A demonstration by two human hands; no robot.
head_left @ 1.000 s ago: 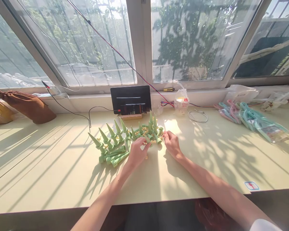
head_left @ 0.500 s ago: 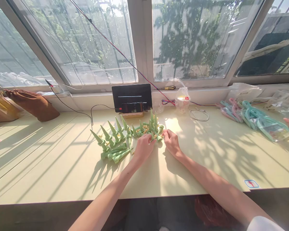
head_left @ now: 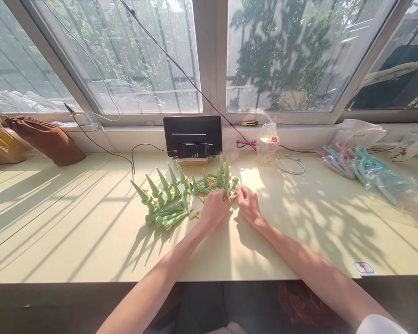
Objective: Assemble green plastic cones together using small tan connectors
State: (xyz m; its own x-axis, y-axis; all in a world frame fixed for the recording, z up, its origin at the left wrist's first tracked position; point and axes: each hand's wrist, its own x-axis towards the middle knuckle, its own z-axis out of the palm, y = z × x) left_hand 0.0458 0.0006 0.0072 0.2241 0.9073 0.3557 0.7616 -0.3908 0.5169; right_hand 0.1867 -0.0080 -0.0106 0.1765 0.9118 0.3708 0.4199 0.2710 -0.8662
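Note:
On the table, several green cone-shaped plastic spikes (head_left: 165, 186) stand point-up on the left, and more lie flat in a bundle (head_left: 167, 216) in front of them. Behind my hands is a pile of green spikes (head_left: 225, 172) mixed with small yellowish pieces (head_left: 212, 182). My left hand (head_left: 215, 207) is closed in a pinch on a green spike at the near side of this pile; its fingers partly cover it. My right hand (head_left: 248, 204) is closed just beside it, fingertips pressed together. What they hold, if anything, is too small to make out.
A black tablet (head_left: 192, 132) with a phone in front leans by the window sill. A clear plastic cup (head_left: 266, 141), a coiled white cable (head_left: 290, 165) and bagged pastel items (head_left: 365, 164) stand to the right. A brown pouch (head_left: 50, 139) lies left.
My left hand has moved right, closer to my right hand, which stays about where it was. Another person's hand has left the right edge; the clear bag there now looks stretched and blurred.

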